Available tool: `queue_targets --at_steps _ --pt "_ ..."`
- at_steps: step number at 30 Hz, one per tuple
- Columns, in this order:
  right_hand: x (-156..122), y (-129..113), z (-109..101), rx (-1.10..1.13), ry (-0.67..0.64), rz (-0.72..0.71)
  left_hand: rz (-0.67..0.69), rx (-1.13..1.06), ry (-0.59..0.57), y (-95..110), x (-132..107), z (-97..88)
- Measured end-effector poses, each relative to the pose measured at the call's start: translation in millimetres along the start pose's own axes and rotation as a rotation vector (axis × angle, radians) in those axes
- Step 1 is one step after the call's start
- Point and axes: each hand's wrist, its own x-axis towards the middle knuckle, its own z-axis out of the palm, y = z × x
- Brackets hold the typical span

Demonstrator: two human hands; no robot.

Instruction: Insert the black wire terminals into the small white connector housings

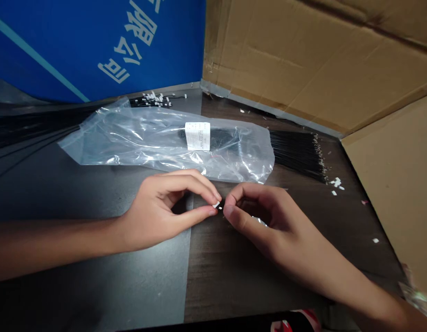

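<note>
Between thumb and forefinger, my left hand (160, 210) pinches a small white plastic piece (216, 204), which looks like a connector housing. Just to its right, my right hand (269, 216) has thumb and forefinger pressed together; whatever they hold is too small or hidden to make out. A tiny white speck (220, 208) shows in the narrow gap between the two hands. Beyond my fingers lies a clear plastic bag (137, 143) with a white printed label (198, 136). Black wires (296, 150) stick out of its right end.
More black wires (30, 122) lie at the left. Small white pieces are heaped (156, 99) behind the bag, and several others (336, 183) lie at the right. A blue printed panel (78, 41) and cardboard walls (286, 60) bound the dark table (213, 276).
</note>
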Motion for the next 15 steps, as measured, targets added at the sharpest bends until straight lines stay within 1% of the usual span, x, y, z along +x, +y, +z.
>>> queue_targets --at_steps 2,4,8,15 --pt "3.2 0.1 0.3 0.060 -0.030 0.052 -0.027 -0.035 0.000 -0.3 0.7 0.2" --pt "6.7 1.1 0.9 0.098 -0.046 0.076 -0.055 -0.056 -0.002 -0.3 1.5 -0.1" --pt "9.8 2.1 1.5 0.146 -0.059 0.086 -0.085 -0.071 -0.014 -0.3 2.7 -1.3" --pt "8.1 -0.6 0.7 0.157 -0.055 0.073 -0.132 -0.180 0.016 -3.0 4.3 -1.0"
